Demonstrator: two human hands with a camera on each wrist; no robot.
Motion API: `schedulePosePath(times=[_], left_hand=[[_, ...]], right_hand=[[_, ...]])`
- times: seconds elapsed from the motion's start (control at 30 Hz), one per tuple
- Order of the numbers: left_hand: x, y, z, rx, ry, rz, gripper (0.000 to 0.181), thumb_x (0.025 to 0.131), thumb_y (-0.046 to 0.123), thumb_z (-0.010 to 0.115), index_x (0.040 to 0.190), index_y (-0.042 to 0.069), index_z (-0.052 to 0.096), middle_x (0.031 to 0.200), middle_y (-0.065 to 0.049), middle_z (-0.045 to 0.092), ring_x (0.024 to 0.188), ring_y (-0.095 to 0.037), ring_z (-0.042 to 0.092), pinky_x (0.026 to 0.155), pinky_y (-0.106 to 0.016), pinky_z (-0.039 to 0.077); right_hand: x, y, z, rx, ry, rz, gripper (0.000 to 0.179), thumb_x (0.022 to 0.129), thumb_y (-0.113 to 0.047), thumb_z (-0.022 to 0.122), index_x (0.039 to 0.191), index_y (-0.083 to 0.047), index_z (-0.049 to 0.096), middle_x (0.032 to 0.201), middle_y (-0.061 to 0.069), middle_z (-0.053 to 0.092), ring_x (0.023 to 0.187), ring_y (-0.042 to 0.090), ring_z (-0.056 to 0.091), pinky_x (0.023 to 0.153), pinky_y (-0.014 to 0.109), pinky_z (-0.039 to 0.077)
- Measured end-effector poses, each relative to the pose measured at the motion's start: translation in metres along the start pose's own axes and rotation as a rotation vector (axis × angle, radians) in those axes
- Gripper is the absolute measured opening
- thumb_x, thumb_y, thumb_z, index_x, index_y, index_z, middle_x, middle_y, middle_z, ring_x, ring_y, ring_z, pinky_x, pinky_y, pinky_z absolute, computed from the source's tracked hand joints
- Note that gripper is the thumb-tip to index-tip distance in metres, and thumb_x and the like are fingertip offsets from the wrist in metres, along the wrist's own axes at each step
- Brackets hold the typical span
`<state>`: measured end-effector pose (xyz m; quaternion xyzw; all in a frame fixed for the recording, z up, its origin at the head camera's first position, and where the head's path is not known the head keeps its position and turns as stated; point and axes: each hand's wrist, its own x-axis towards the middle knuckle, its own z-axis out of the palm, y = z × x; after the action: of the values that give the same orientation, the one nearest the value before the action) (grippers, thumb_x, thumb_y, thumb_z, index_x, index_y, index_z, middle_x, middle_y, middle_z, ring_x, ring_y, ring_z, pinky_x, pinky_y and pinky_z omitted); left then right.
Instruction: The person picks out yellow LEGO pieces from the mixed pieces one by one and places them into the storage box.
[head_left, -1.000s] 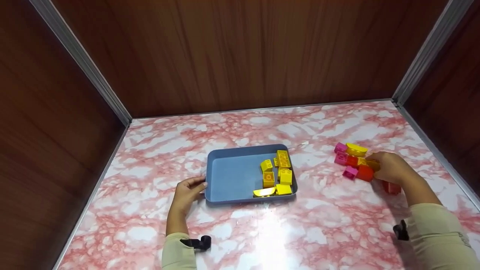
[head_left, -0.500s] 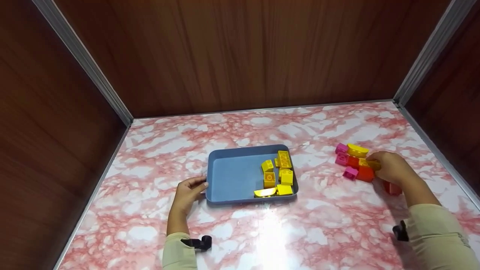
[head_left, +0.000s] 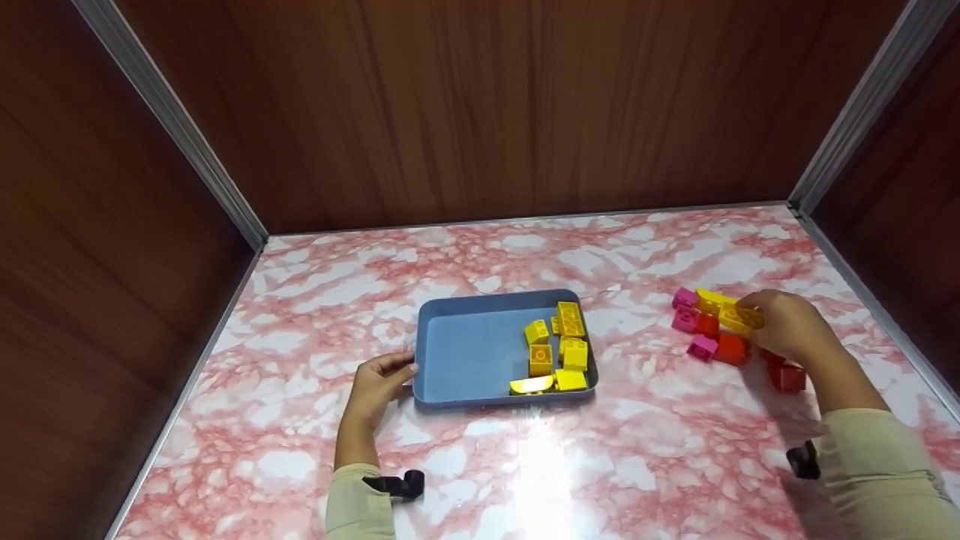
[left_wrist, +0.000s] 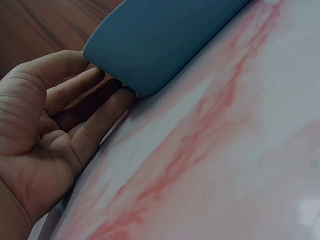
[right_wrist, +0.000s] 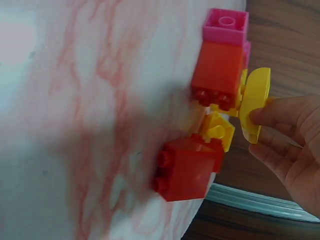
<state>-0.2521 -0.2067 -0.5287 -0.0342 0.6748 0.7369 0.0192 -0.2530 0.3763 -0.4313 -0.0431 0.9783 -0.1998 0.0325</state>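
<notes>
A blue-grey tray [head_left: 472, 352] holds several yellow toy building bricks [head_left: 574, 354] along its right side. My left hand [head_left: 377, 386] grips the tray's left edge, thumb at the rim and fingers against the outer wall [left_wrist: 145, 45]. Off to the right, my right hand [head_left: 791, 326] pinches a yellow brick with a curved side [right_wrist: 255, 97] between thumb and fingers. It sits just over a cluster of bricks: pink [head_left: 703, 347], orange-red [head_left: 731, 349] and yellow [head_left: 709, 298]. A red brick [right_wrist: 187, 172] lies close by the right wrist.
The table top [head_left: 300, 300] has a pink and white marbled surface. Dark wood-grain panels [head_left: 525, 112] with metal edge strips enclose it at the back and both sides. Sleeves with black wrist cameras [head_left: 405, 486] rest low over the table.
My right hand has risen slightly from the cluster with the curved yellow brick in its fingers. The red brick near the wrist shows more now. My left hand and the tray stay put.
</notes>
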Motion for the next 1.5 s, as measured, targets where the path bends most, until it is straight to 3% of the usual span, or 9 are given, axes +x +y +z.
schedulePosePath(times=[0.4, 0.73, 1.07, 1.5], left_hand=[[0.001, -0.001, -0.001, -0.013, -0.008, -0.010, 0.033, 0.084, -0.004, 0.070, 0.115, -0.015, 0.063, 0.099, -0.015, 0.068, 0.078, -0.017, 0.064, 0.067, -0.032, 0.060], [0.001, -0.001, 0.000, 0.000, -0.006, -0.013, 0.032, 0.085, -0.004, 0.070, 0.114, -0.013, 0.064, 0.100, -0.015, 0.068, 0.079, -0.018, 0.065, 0.068, -0.033, 0.060], [0.001, -0.001, -0.001, 0.010, -0.009, -0.005, 0.035, 0.085, -0.003, 0.071, 0.116, -0.015, 0.062, 0.108, -0.020, 0.067, 0.081, -0.016, 0.065, 0.069, -0.030, 0.060], [0.001, -0.002, -0.001, -0.014, -0.009, -0.004, 0.034, 0.085, -0.002, 0.071, 0.115, -0.015, 0.063, 0.105, -0.018, 0.068, 0.080, -0.020, 0.067, 0.070, -0.034, 0.061]], right_hand=[[-0.009, -0.036, 0.002, -0.042, 0.082, -0.095, 0.045, 0.077, 0.001, 0.073, 0.119, 0.010, 0.060, 0.120, 0.032, 0.057, 0.110, 0.049, 0.050, 0.099, 0.069, 0.036], [-0.017, -0.071, 0.013, -0.090, 0.221, -0.367, 0.041, 0.071, 0.004, 0.081, 0.110, 0.007, 0.066, 0.105, 0.026, 0.065, 0.099, 0.043, 0.058, 0.090, 0.063, 0.047], [-0.014, -0.104, 0.030, -0.046, 0.237, -0.507, 0.040, 0.068, 0.012, 0.077, 0.107, 0.005, 0.068, 0.102, 0.018, 0.068, 0.097, 0.036, 0.061, 0.087, 0.055, 0.052], [-0.012, -0.150, 0.065, 0.018, 0.147, -0.581, 0.040, 0.069, 0.008, 0.079, 0.108, 0.001, 0.069, 0.105, 0.013, 0.069, 0.099, 0.031, 0.062, 0.088, 0.048, 0.054]])
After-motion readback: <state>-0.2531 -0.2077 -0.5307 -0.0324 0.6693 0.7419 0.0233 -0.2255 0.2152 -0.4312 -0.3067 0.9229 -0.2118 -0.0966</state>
